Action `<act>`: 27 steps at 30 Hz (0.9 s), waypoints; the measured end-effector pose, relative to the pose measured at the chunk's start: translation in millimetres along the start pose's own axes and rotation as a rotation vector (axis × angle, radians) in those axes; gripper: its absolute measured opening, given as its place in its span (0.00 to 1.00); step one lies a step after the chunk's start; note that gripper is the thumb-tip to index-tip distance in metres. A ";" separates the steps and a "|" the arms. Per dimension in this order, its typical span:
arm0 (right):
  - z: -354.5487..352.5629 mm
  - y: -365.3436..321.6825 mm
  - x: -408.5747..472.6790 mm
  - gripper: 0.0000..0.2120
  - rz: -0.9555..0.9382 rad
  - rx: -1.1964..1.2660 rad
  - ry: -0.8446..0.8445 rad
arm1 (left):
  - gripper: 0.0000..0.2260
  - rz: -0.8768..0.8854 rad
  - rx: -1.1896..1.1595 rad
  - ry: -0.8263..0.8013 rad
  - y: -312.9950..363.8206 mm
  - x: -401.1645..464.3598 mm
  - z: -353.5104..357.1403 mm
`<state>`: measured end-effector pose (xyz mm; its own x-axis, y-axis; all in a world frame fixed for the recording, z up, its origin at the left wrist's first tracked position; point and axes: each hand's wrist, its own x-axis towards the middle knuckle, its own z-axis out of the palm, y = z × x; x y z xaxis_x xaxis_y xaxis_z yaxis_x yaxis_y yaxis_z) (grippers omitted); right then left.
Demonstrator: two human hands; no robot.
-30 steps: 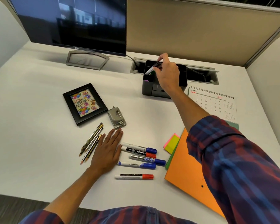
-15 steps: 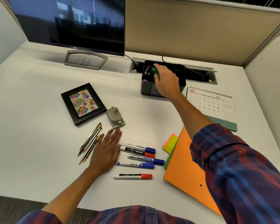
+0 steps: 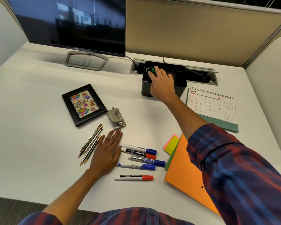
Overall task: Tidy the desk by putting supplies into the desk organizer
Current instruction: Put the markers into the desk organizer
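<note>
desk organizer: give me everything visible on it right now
The desk organizer is a black box, seemingly plastic, open-topped and split into compartments, standing upright at the back of the desk before the cable tray, left of the calendar. Its left compartment holds upright markers, one with a green cap; a purple cap shows lower. The right hand covers its front, fingertips at the green cap.

A plaid shirt (image 3: 243, 184) in dark red and blue is worn. The right sleeve (image 3: 217, 153), at the lower right of the frame, is rolled above the forearm; both forearms and hands are left bare.
</note>
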<state>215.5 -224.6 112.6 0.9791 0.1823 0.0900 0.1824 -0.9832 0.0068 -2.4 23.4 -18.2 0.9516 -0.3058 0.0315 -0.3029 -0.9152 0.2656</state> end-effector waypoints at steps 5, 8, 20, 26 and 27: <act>1.7 -3.5 -10.3 0.24 -0.016 0.121 0.117 | 0.25 0.005 -0.002 -0.001 -0.1 0.1 0.2; 3.3 -5.5 -25.2 0.20 -0.068 0.215 0.132 | 0.25 0.003 0.004 -0.004 -0.8 0.1 0.6; 49.9 -24.5 -134.0 0.09 -0.222 0.394 -0.368 | 0.25 0.003 0.009 -0.003 -1.1 0.3 1.4; 57.0 -26.4 -169.4 0.10 -0.211 0.507 -0.409 | 0.25 0.003 0.004 0.004 -0.9 0.2 1.2; 57.9 -27.1 -173.8 0.10 -0.207 0.520 -0.408 | 0.25 0.002 0.004 0.004 -0.8 0.2 1.5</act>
<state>45.6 -229.1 39.1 0.8562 0.4553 -0.2442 0.2892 -0.8140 -0.5038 -2.0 23.7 -19.9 0.9513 -0.3061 0.0360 -0.3046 -0.9158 0.2616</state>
